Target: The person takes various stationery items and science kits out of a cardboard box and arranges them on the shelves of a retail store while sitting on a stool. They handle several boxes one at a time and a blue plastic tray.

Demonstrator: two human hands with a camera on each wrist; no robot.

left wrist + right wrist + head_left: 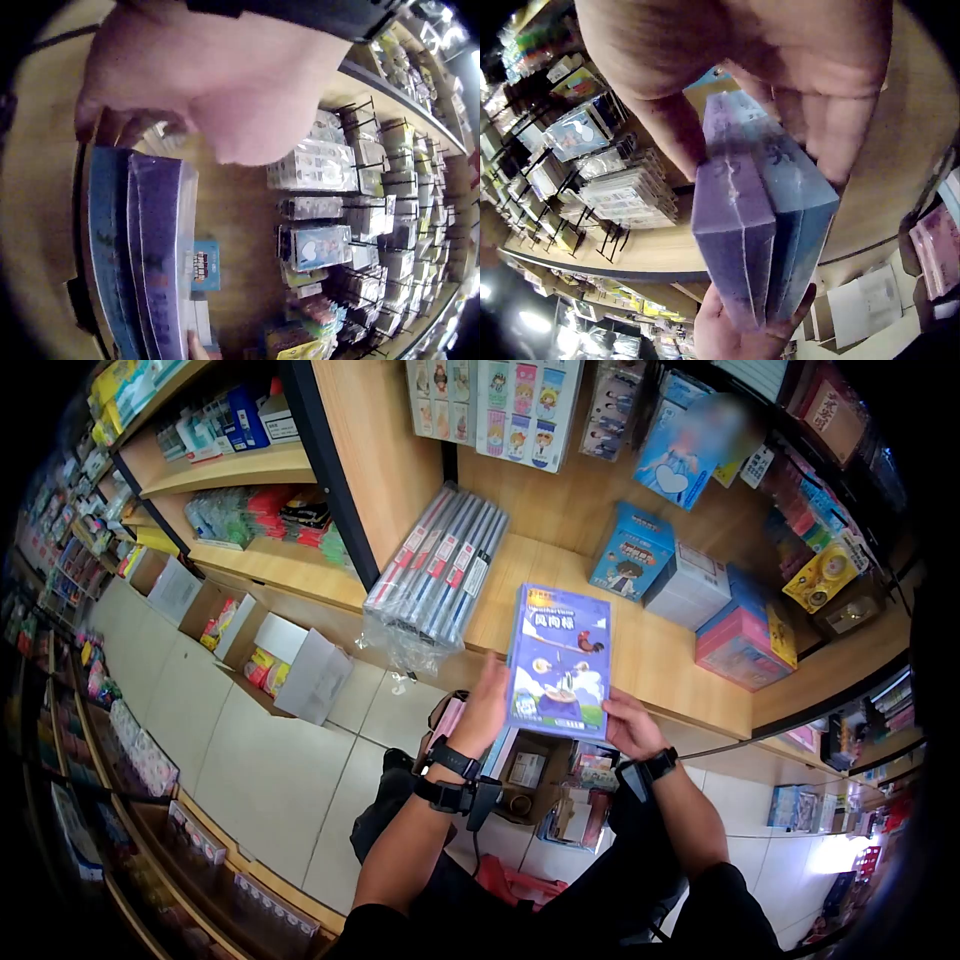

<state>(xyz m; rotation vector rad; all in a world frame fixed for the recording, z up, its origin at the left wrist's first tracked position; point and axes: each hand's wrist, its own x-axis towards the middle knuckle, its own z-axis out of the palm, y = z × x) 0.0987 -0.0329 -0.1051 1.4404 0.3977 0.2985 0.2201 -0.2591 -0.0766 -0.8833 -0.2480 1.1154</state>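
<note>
Above the wooden shelf (pixel 660 650), you are holding the stacked purple and blue boxes (pixel 560 660) clear of it, left hand (pixel 483 705) and right hand (pixel 630 722) both grasping their edges. Judged step: shelving. Next move is calling for a level set-down beside the wrapped pen packs (pixel 440 565)

I see black short sleeves (pixel 365 932) and black trousers (pixel 590 900). Behind the left hand (pixel 482 710) sit a black strap (pixel 452 760) and a camera mount (pixel 470 798); behind the right hand (pixel 630 725), another black band (pixel 660 763).
</note>
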